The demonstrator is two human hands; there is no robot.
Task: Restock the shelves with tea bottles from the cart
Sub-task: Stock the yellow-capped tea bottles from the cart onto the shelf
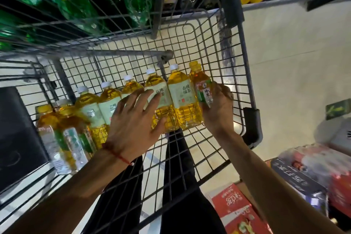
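My right grip (218,104) is wrapped around a yellow-capped bottle (201,85) of amber tea with a green and red label. The fingers curl round its lower half from the right side, and its cap points away from me. That bottle sits at the right end of the line, just beside the last of the white-capped tea bottles (181,97) and touching its side.

My left grip (133,119) is wide, with the fingers spread and nearly straight. It lies across the middle of that same row, fingertips over a pale green label and thumb down near the bottle bases. I cannot tell whether the palm presses on the bottles or only hovers over them. A red string (117,155) circles that wrist.

The white-capped bottles lie side by side on the wire floor of the cart (250,89), caps away from me, running in a slant from right to left. At the left end, near the cart's wall, a few more yellow-capped bottles with blurred labels (49,125) lie packed together.

Beyond the cart's far wall, shelves (79,9) hold large green bottles, which are blurred. A red carton (233,209) stands on the floor to my right.
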